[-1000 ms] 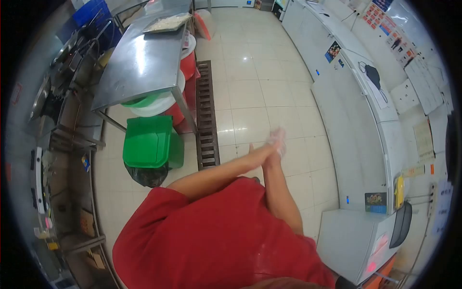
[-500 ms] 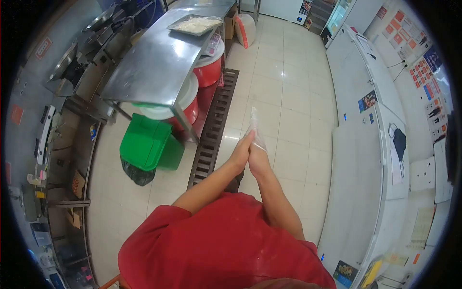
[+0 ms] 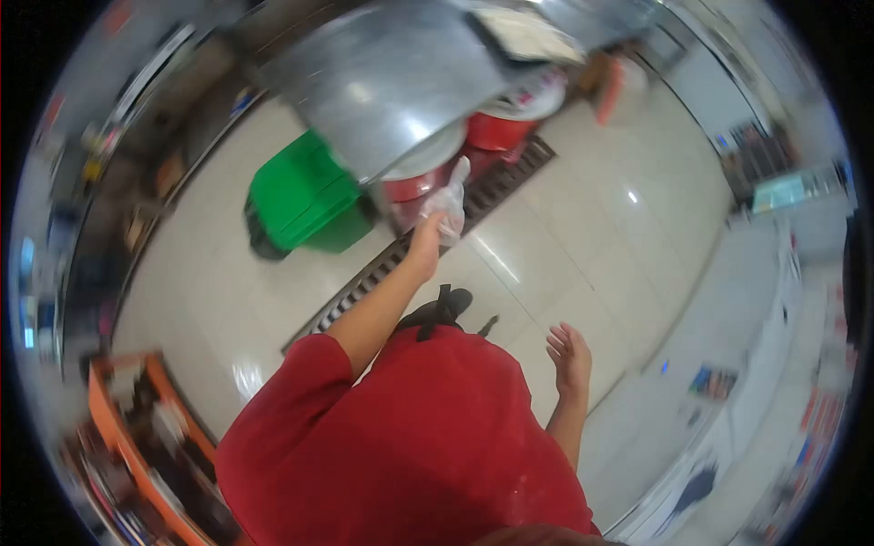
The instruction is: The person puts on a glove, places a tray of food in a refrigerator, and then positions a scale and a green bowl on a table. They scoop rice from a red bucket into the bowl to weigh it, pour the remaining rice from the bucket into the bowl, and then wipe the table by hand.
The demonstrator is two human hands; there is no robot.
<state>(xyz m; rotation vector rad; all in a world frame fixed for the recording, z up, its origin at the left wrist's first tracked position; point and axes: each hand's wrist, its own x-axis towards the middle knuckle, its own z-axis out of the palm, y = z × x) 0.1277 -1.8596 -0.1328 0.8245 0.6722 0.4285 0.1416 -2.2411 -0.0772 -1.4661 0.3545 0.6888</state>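
View from my head camera, looking down over my red shirt (image 3: 410,446) at a pale tiled floor (image 3: 564,237); the picture is smeared by motion.

My left hand (image 3: 426,244) is stretched out ahead, its fingers closed around the lower end of a crumpled piece of clear, thin plastic (image 3: 449,198), which sticks up above my fist. I cannot tell whether it is a glove or a bag. The plastic hangs in the air above a long dark slotted floor drain (image 3: 382,268), near a green plastic bin with a closed lid (image 3: 305,196) and in front of red buckets with white lids (image 3: 496,135). The buckets are tucked under a shiny stainless steel table (image 3: 382,73).

My right hand (image 3: 571,357) is low at my side, well apart from the left, fingers loosely spread and holding nothing.

As I judge it, the plastic is gathered into one hand and carried clear of my body. It has not been set down or dropped anywhere, and the bin lid is shut.
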